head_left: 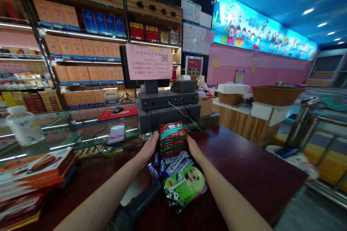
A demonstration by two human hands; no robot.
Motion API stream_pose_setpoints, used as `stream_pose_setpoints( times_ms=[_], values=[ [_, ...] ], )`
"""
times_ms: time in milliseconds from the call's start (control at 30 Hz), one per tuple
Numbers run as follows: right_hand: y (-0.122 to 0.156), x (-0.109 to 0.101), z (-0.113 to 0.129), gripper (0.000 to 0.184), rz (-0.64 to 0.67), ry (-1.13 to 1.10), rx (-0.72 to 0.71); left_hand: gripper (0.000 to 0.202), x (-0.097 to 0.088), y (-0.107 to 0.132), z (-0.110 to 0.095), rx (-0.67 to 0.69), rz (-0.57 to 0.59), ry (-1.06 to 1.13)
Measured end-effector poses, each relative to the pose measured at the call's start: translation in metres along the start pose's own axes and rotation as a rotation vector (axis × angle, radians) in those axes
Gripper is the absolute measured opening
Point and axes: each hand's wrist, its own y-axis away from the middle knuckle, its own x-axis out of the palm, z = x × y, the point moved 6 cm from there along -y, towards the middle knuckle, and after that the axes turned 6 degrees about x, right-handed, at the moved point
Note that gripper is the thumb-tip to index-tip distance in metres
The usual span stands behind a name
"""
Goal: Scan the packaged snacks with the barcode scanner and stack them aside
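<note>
Head view: I see left hand [149,148] and right hand [194,149] held flat, bracing the red snack packs [173,134] between them! That stack's on the counter [233,158], just beyond the chocolate bars [179,164].

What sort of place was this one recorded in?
Most likely a shop, seen at its sales counter: what looks like a cash register stands ahead, rows of boxes are displayed beyond it, and packaged snacks sit in front.
</note>
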Motion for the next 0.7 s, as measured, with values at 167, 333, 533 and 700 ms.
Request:
stream_pose_setpoints(
  times_ms=[167,333,533,700],
  values=[
    [-0.004,-0.018,0.018,0.055,-0.238,0.005,-0.005,0.065,-0.005,-0.016,-0.005,0.117,-0.083,-0.078],
    [-0.002,-0.019,0.046,0.047,-0.272,0.110,0.008,0.056,0.007,-0.020,-0.025,0.216,-0.017,-0.106],
    [-0.002,-0.013,0.069,0.030,-0.252,0.339,0.001,0.055,0.018,-0.014,-0.037,0.216,-0.012,-0.082],
    [-0.003,-0.013,0.080,0.018,-0.295,0.415,-0.052,0.044,0.009,-0.015,-0.035,0.175,-0.104,-0.099]
  ],
)
